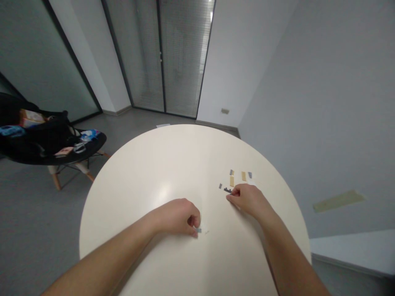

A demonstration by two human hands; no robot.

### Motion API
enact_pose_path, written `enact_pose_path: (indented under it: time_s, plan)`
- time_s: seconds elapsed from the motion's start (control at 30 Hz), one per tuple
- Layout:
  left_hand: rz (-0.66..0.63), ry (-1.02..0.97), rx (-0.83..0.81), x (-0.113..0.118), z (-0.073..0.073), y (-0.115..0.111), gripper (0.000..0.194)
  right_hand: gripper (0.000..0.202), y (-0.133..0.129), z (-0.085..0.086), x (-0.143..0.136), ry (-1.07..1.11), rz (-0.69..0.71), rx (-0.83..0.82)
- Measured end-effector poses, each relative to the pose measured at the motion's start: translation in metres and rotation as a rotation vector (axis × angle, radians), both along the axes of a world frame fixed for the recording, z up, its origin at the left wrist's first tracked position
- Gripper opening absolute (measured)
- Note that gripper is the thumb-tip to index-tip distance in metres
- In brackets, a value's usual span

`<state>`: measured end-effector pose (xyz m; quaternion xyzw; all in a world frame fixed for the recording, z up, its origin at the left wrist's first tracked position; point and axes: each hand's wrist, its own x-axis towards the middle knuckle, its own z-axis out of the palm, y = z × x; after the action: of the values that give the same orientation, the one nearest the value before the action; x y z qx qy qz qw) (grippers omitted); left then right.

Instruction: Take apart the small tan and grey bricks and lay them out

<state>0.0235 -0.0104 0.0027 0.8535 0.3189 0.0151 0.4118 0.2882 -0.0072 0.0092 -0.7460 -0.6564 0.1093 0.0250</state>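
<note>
My left hand [180, 216] is low over the round white table, fingers curled and thumb close to the forefinger. Between these fingertips shows a small light-grey building brick [199, 230]. Tiny pale pieces [207, 232] lie just right of it. Farther right, my right hand [248, 198] has its thumb and forefinger pinched at the end of a dark building brick [227, 190] with bumps on top. Around it lie a small grey brick [220, 186], a yellow brick [231, 181], another yellow brick [243, 176] and a grey-and-yellow pair [231, 172].
A dark grey piece [249, 175] lies beyond my right hand, by a whitish patch. The round white table [138, 164] fills the middle. A black chair [92, 144] with a bag and packets stands left. A wall [324, 123] rises close on the right.
</note>
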Motion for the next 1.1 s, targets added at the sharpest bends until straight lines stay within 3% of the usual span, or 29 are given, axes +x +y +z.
enact_pose_path:
  time_s: [0.17,0.7,0.87,1.1]
  plan:
    - [-0.027,-0.015,0.057,-0.002,-0.003,0.000,0.005,0.020,0.001,-0.001,0.008,-0.021,-0.013,-0.002]
    - [-0.091,-0.047,0.132,-0.006,-0.006,-0.001,0.016,0.022,0.001,-0.001,0.012,-0.037,-0.028,0.034]
    - [-0.107,-0.065,0.133,-0.007,-0.006,-0.001,0.016,0.030,0.001,0.002,0.007,-0.003,-0.033,0.147]
    - [-0.086,-0.065,0.078,-0.006,0.000,-0.002,0.013,0.026,-0.001,0.001,-0.003,0.106,0.010,0.234]
